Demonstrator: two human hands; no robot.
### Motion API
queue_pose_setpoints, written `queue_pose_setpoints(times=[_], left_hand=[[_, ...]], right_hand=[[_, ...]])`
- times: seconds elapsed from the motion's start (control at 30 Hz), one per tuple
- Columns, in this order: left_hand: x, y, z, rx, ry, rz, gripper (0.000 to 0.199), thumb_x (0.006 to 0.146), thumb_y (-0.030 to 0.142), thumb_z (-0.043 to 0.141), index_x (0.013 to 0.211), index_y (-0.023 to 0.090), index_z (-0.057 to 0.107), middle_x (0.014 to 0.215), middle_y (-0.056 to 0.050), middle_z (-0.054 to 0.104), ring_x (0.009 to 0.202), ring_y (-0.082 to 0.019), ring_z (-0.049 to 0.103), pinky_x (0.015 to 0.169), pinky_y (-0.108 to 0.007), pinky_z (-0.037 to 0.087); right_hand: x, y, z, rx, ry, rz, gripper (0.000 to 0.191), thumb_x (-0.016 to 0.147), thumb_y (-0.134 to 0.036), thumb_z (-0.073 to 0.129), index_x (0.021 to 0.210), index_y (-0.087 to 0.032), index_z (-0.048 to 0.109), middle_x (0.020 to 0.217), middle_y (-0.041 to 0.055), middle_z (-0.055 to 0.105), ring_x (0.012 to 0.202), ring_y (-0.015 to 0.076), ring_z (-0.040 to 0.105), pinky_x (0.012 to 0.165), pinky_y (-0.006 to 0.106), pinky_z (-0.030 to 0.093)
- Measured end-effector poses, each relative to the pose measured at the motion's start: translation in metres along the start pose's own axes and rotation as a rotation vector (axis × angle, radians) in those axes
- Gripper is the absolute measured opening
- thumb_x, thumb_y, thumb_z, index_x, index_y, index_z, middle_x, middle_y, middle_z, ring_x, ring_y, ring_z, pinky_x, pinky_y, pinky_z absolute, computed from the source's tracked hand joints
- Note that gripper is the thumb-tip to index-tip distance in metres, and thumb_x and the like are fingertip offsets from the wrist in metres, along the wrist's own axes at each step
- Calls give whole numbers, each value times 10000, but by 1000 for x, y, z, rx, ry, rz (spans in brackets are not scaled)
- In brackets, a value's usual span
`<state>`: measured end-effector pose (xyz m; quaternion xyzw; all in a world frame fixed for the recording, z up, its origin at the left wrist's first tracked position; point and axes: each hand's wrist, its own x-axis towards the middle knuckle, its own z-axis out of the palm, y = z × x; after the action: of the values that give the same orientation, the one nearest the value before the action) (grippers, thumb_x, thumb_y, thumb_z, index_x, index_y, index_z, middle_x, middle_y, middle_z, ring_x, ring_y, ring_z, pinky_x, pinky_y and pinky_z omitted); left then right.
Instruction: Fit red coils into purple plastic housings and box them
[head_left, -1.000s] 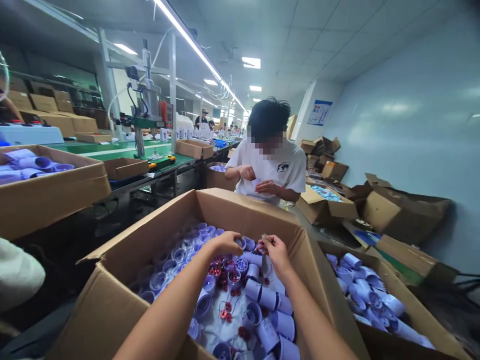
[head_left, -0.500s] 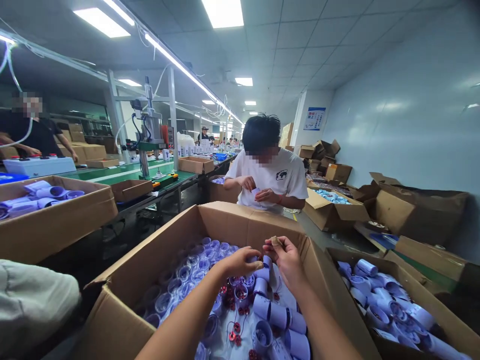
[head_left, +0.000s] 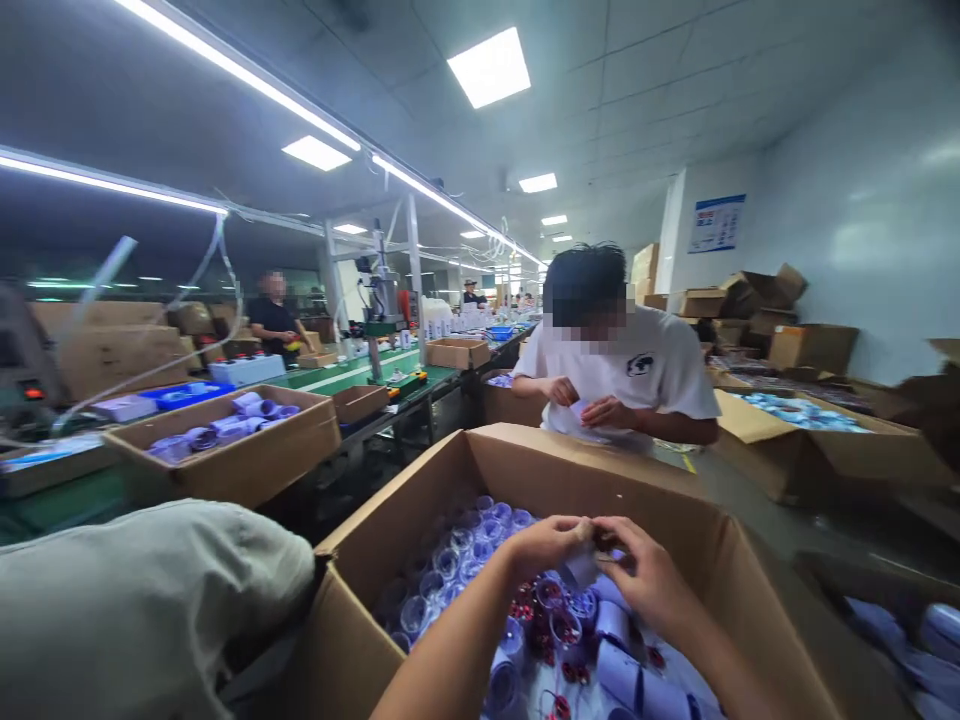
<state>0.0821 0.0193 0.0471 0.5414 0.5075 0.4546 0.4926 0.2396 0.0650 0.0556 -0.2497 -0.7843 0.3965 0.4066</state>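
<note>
My left hand (head_left: 551, 545) is closed around a pale lavender plastic cup (head_left: 577, 572), held above the open cardboard box (head_left: 397, 505). My right hand (head_left: 649, 575) meets it at the cup's right side, with thumb and fingers pinched together. What lies between those fingertips is too small to make out. Below are clear cups (head_left: 442, 562) on the left and opaque lavender cups (head_left: 619, 670) on the right. Small red round parts with dark wires (head_left: 559, 708) lie among them.
A co-worker in a white shirt (head_left: 645, 370) stands across the box, handling a small part. At left are a box of lavender cups (head_left: 225, 470), a green conveyor (head_left: 315, 375) and a light grey cloth-covered shape (head_left: 157, 590). Another box holds cups (head_left: 892, 640) at right.
My hands have come together, and a lavender cup is now held between them. The view has swung left, so everything sits farther right in it.
</note>
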Motion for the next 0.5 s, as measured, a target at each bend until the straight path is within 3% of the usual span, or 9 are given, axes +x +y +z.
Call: queue_pose_setpoints(times=[0.13, 0.23, 0.33, 0.43, 0.5], left_hand=[[4, -11, -4, -7, -58, -89, 639, 637, 697, 624, 942, 137, 662, 764, 1, 535, 638, -90, 423, 637, -227, 360], [4, -12, -6, 63, -115, -172, 634, 661, 700, 598, 975, 153, 663, 746, 4, 529, 629, -99, 434, 646, -240, 389], [-1, -3, -8, 124, -165, -135, 635, 675, 673, 609, 1055, 165, 645, 768, 10, 521, 691, -109, 462, 720, -261, 420], [-4, 10, -5, 203, -123, -90, 717, 546, 486, 803, 1166, 194, 588, 840, 22, 534, 777, -121, 489, 824, -304, 427], [-7, 16, -1, 204, -61, -144, 781, 486, 314, 854, 1203, 208, 562, 838, 28, 542, 758, -126, 508, 836, -350, 439]], right_hand=[[1, 12, 3, -44, -9, -2, 290, 550, -289, 529, 771, -273, 716, 911, 92, 712, 870, 273, 644, 811, 386, 487], [5, 15, 2, -49, -35, 19, 224, 535, -321, 526, 659, -298, 711, 814, 91, 722, 790, 273, 658, 756, 383, 504], [10, 11, -3, -36, 30, 98, 211, 509, -382, 570, 647, -298, 707, 792, 82, 732, 787, 288, 667, 748, 400, 514], [11, 10, -14, 73, 170, 250, 303, 514, -476, 622, 719, -263, 692, 816, 84, 735, 806, 304, 673, 708, 398, 538], [7, 16, -20, 130, 225, 291, 325, 588, -497, 628, 786, -243, 673, 813, 93, 725, 768, 281, 677, 655, 370, 553]])
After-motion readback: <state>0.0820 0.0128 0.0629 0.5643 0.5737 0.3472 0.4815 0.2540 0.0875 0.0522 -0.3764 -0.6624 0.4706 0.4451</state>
